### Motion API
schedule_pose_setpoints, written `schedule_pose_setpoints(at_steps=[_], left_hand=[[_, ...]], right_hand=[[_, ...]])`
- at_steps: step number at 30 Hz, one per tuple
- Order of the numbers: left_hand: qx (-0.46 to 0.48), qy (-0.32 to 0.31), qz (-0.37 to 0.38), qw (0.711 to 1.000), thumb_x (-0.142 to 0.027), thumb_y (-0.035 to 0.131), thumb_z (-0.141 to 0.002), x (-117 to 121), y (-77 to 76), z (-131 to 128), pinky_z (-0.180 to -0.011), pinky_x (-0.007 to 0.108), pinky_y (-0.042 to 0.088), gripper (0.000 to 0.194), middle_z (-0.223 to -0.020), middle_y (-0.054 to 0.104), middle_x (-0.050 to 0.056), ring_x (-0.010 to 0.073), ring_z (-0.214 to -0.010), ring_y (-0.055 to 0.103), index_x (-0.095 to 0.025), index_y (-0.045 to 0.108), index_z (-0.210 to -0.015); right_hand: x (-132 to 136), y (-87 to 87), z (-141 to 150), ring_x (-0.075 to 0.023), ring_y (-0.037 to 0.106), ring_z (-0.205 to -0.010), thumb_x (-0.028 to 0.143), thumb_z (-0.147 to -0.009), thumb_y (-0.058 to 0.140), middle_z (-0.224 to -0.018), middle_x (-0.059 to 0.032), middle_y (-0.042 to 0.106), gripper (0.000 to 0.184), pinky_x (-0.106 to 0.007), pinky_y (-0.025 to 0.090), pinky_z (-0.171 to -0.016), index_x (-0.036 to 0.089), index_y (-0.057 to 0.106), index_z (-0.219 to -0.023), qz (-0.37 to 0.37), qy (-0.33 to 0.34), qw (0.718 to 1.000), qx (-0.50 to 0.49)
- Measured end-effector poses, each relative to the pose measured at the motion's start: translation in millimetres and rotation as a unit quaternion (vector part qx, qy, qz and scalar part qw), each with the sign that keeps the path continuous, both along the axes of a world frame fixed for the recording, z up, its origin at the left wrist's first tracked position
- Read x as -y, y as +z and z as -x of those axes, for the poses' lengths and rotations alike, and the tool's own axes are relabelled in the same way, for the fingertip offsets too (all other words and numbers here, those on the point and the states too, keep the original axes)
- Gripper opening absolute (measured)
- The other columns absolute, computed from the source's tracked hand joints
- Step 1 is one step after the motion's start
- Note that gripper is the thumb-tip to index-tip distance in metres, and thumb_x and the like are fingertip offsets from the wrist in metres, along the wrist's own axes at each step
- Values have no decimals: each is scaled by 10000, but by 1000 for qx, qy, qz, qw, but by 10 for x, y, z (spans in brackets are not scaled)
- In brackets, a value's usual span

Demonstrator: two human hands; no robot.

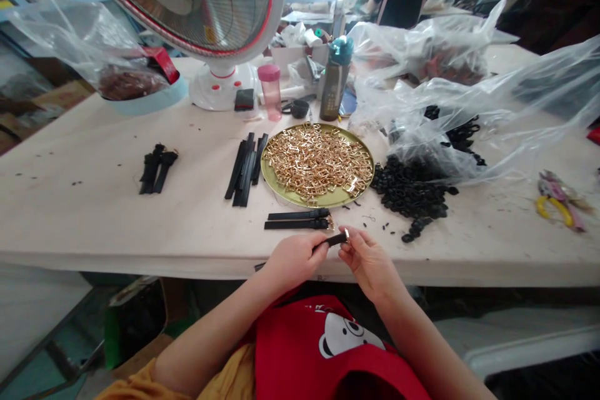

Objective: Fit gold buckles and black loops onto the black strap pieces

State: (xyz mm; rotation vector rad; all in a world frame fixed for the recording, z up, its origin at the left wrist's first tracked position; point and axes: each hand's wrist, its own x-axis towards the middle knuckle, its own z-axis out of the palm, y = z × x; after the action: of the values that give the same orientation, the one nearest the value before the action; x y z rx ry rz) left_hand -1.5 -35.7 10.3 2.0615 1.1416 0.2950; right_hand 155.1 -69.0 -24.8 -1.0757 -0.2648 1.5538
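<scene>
Near the table's front edge, my left hand [302, 256] is closed around a short black strap [336, 240]. At the strap's right end, the fingers of my right hand [368, 259] pinch a small gold buckle [347, 235]. Just beyond my hands lie two black straps with gold buckles [297, 219], side by side. Behind them stands a round gold tray [309, 204] heaped with loose gold buckles [321, 159]. A pile of small black loops [415, 190] lies right of the tray. Plain black straps [244, 169] are stacked to its left.
A bundle of black straps [158, 169] lies at the left. Pliers with yellow handles [555, 209] rest at the right. A fan [220, 87], a pink bottle [270, 94] and a dark bottle [335, 84] stand behind the tray. Clear plastic bags [469, 100] spread over the right side.
</scene>
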Motion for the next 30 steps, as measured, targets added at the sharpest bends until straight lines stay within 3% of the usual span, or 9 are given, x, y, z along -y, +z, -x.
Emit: schedule_pose_setpoints(at_steps=[4, 8, 11, 14, 19, 26, 28, 30], left_hand=[[49, -20, 42, 998, -295, 348, -866, 37, -34, 1, -795, 288, 422, 302, -970, 653, 39, 182, -874, 587, -204, 603, -1001], [143, 33, 101, 984, -265, 420, -822, 92, -35, -40, -785, 266, 422, 225, -924, 621, 40, 153, -847, 555, -163, 554, -972], [158, 50, 192, 967, -288, 459, -798, 130, -21, -67, -605, 230, 423, 189, -736, 568, 0, 114, -643, 511, -158, 508, -927], [196, 39, 275, 940, -420, 398, -839, 154, -43, -77, -427, 187, 322, 265, -563, 453, -54, 72, -450, 391, -162, 451, -866], [227, 37, 299, 926, -450, 412, -832, 167, -116, -73, -384, 172, 286, 287, -531, 442, -63, 53, -402, 362, -165, 426, -794], [215, 44, 310, 925, -385, 412, -826, 173, -168, -83, -380, 177, 283, 228, -529, 465, -62, 52, -385, 366, -173, 415, -745], [201, 63, 306, 929, -383, 398, -827, 182, -210, -103, -381, 184, 280, 224, -521, 466, -64, 57, -376, 358, -178, 412, -738], [174, 84, 269, 944, -366, 394, -825, 190, -259, -121, -414, 196, 301, 214, -521, 478, -59, 67, -399, 380, -180, 416, -719]], right_hand=[[62, -32, 67, -44, 462, -540, 394, -618, 747, -615, 35, 533, 337, -150, 450, -524, 172, 667, -859, -30, 22, 996, 80], [133, -45, 157, -87, 512, -633, 401, -654, 714, -722, 2, 606, 368, -204, 447, -607, 170, 634, -928, -57, 56, 985, 156], [179, -33, 186, -111, 531, -685, 405, -653, 709, -775, 8, 604, 345, -233, 449, -635, 183, 582, -884, -67, 26, 981, 177], [227, -31, 179, -117, 518, -673, 426, -680, 679, -736, 12, 579, 315, -250, 448, -638, 175, 550, -819, -89, 23, 969, 229], [284, -64, 166, -105, 493, -618, 443, -767, 592, -665, 14, 548, 273, -239, 430, -599, 172, 556, -778, -91, 52, 970, 220], [249, -94, 188, -84, 449, -537, 398, -667, 689, -637, 23, 535, 288, -214, 402, -520, 165, 547, -759, -12, 33, 997, 69], [257, -102, 185, -95, 451, -549, 416, -710, 643, -641, 17, 533, 275, -232, 400, -538, 167, 541, -766, -22, 34, 991, 131], [278, -103, 173, -118, 469, -601, 417, -774, 572, -661, 1, 538, 250, -260, 399, -590, 169, 542, -749, -71, 31, 954, 290]])
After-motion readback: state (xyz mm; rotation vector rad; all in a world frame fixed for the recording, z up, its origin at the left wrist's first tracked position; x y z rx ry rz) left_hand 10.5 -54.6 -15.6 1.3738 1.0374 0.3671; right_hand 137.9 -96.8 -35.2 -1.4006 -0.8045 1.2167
